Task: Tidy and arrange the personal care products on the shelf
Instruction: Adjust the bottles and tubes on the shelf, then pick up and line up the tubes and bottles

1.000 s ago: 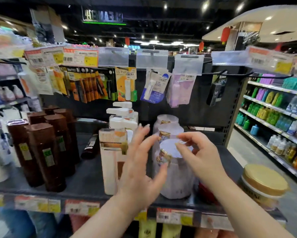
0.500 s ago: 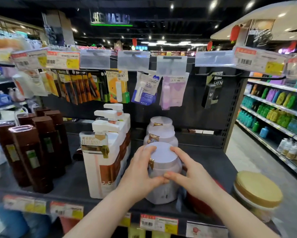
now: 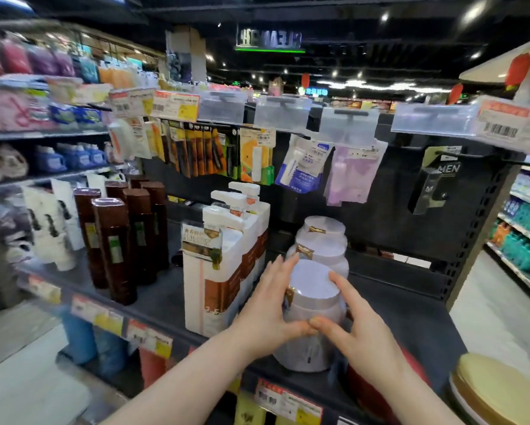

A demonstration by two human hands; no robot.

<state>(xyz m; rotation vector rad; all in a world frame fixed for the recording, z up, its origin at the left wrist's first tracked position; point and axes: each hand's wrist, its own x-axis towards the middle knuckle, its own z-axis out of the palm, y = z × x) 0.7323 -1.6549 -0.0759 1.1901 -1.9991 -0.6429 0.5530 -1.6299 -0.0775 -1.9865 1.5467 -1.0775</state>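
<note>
A pale lilac jar [image 3: 312, 305] with a flat lid stands at the front of the dark shelf [image 3: 404, 326]. My left hand [image 3: 273, 308] holds its left side and my right hand [image 3: 352, 323] holds its right side, thumbs meeting on the front of the jar. Two more lilac jars [image 3: 322, 240] line up behind it. White pump bottles [image 3: 227, 265] stand just left of the jars, touching nothing of my hands. Tall brown bottles [image 3: 119, 237] stand farther left.
A gold-lidded tub [image 3: 500, 391] sits at the shelf's right front corner. Hanging packets [image 3: 257, 157] and price tags [image 3: 175, 102] overhang the shelf from the pegboard. An aisle with stocked shelves [image 3: 527, 234] runs on the right.
Both hands went from open in front of the jar to clasping its sides. The view swung right and the jar now sits slightly nearer the shelf's front.
</note>
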